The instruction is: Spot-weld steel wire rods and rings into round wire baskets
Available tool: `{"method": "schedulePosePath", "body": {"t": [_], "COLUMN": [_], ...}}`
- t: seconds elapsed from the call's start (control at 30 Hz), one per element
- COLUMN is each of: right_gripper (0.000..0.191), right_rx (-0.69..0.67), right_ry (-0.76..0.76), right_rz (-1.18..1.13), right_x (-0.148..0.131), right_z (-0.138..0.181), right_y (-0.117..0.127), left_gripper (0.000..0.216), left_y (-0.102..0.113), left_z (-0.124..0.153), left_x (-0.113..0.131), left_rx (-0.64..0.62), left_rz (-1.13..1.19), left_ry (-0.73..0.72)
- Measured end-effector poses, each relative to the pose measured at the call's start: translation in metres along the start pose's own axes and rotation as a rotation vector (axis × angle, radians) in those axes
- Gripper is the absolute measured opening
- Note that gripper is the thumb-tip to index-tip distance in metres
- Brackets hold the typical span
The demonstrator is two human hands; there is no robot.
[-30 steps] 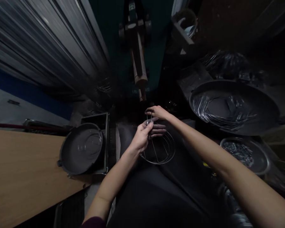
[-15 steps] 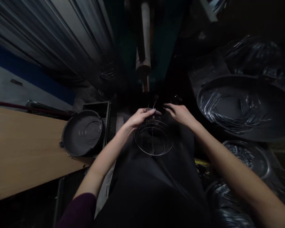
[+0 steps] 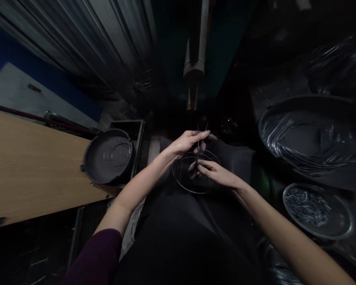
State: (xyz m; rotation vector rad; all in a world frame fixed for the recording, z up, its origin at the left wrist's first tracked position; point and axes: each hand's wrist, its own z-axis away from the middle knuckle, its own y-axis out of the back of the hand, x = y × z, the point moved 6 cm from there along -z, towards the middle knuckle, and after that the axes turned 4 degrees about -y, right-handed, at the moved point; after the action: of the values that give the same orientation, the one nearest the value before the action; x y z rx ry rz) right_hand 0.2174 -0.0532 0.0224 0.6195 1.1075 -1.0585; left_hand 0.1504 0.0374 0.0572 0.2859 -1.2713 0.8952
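A round wire frame (image 3: 185, 189) hangs over my dark-clad lap, with a thin ring and crossing wires. At its far side my left hand (image 3: 188, 142) is closed, thumb and fingers pinched on the frame where thin wires stick up. My right hand (image 3: 215, 172) reaches inside the ring's outline, fingers pinched together around the lower end of a thin wire just below the left fingers. Shadow blurs the exact contact at both sets of fingertips. Straight ahead stands a machine with a pale cylindrical ram (image 3: 194, 67) above a narrower tip.
On the left, a dark round pan (image 3: 106, 174) with a few bent wires stands beside a wooden board (image 3: 32, 170). To the right are a large dark basin (image 3: 314, 174) of curved wires and a smaller bowl (image 3: 338, 229) of short metal pieces. Corrugated metal (image 3: 106, 31) rises at upper left.
My right hand has moved left and nearer me, from beside the machine to the wires under my left hand. The view has shifted, so surroundings sit further right.
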Motion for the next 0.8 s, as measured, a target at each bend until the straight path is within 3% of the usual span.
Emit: {"method": "schedulePosePath", "body": {"t": [0.13, 0.33, 0.4, 0.5, 0.57, 0.67, 0.73, 0.8], "right_gripper": [0.039, 0.032, 0.035, 0.045, 0.039, 0.034, 0.037, 0.04], "right_rx": [0.195, 0.462, 0.466, 0.322, 0.196, 0.121, 0.144, 0.236], "right_ry": [0.032, -0.009, -0.043, -0.091, -0.101, -0.105, -0.158, -0.213], "right_rz": [0.039, -0.019, 0.065, 0.214, 0.262, 0.3, 0.275, 0.273], "right_x": [-0.004, 0.012, 0.019, 0.022, 0.018, 0.012, 0.015, 0.02], "right_z": [-0.001, 0.044, 0.049, 0.035, 0.021, 0.014, 0.021, 0.035], "right_y": [0.017, 0.023, 0.011, -0.017, -0.031, -0.031, -0.018, 0.004], "left_gripper": [0.037, 0.055, 0.055, 0.064, 0.073, 0.056, 0.041, 0.041], "left_y": [0.013, 0.039, 0.058, 0.083, 0.079, 0.059, 0.054, 0.058], "left_z": [0.0, 0.002, -0.005, -0.029, -0.053, -0.085, -0.099, -0.104], "left_x": [-0.002, -0.022, -0.035, -0.044, -0.044, -0.041, -0.04, -0.04], "left_rx": [0.041, 0.006, 0.1, 0.221, 0.062, -0.26, -0.317, -0.262], "left_rz": [0.009, -0.095, -0.21, -0.431, -0.512, -0.532, -0.565, -0.633], "left_ry": [-0.018, -0.113, -0.175, -0.35, -0.452, -0.463, -0.408, -0.364]}}
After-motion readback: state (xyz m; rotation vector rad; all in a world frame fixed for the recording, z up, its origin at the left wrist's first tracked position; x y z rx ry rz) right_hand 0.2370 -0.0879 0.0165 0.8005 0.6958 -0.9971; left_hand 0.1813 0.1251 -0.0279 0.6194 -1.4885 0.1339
